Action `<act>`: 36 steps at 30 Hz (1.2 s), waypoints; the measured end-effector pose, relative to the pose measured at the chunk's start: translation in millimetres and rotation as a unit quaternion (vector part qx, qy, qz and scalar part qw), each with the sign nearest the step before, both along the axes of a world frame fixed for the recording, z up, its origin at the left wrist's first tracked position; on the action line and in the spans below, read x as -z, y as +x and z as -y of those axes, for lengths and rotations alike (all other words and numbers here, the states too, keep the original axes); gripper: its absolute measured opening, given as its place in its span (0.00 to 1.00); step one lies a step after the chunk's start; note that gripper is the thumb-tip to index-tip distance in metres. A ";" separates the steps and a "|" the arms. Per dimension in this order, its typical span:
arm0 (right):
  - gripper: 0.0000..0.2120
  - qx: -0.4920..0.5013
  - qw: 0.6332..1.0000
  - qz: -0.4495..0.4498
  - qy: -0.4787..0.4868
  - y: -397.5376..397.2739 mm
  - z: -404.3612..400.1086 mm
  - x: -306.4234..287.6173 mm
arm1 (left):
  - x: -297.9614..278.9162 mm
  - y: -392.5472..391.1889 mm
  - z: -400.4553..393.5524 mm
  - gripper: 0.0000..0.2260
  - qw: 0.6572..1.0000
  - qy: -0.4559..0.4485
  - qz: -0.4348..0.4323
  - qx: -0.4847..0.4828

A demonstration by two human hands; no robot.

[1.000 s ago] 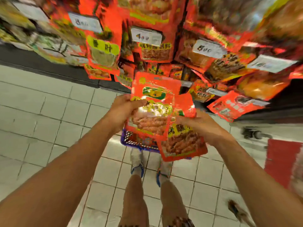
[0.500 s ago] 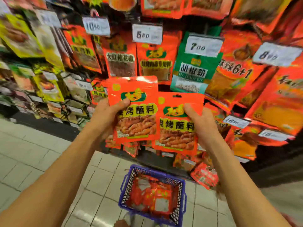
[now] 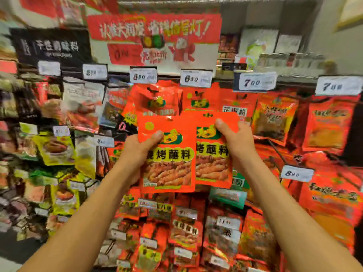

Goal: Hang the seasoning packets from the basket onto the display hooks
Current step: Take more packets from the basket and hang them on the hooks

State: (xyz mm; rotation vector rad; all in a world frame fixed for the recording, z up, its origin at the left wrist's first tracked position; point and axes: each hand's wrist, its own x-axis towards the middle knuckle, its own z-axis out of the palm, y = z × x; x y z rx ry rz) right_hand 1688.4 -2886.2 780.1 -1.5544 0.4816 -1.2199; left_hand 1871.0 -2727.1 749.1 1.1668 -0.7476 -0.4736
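I am holding two packets up in front of the rack, one in each hand. My left hand (image 3: 137,152) is pinching the left packet (image 3: 169,154) by its edge, thumb across the front, and my right hand (image 3: 235,142) is pinching the right packet (image 3: 213,152) the same way. I am gripping them low so the hang holes at their tops are staying free. The left one is overlapping the right slightly. I am raising both just below the matching red packs (image 3: 157,101) under the 8.80 tag (image 3: 143,75), probably lining the holes up with that hook, which I cannot see. The basket is not showing.
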 end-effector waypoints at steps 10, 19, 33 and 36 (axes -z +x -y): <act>0.08 0.072 0.997 -0.005 0.025 80.2 30.3 -56.6 | -36.7 39.6 32.5 0.01 0.995 -0.024 0.094 0.022; 0.10 0.123 0.991 0.030 0.048 92.8 36.1 -50.0 | -34.3 63.9 50.9 0.03 0.993 -0.032 0.104 0.044; 0.24 0.215 0.959 -0.159 0.091 131.5 127.7 -58.2 | -38.4 55.3 81.8 0.07 0.991 -0.013 0.089 0.097; 0.25 0.234 0.951 -0.196 0.041 128.5 131.4 -56.3 | -41.0 50.7 91.7 0.06 0.992 -0.018 0.065 0.108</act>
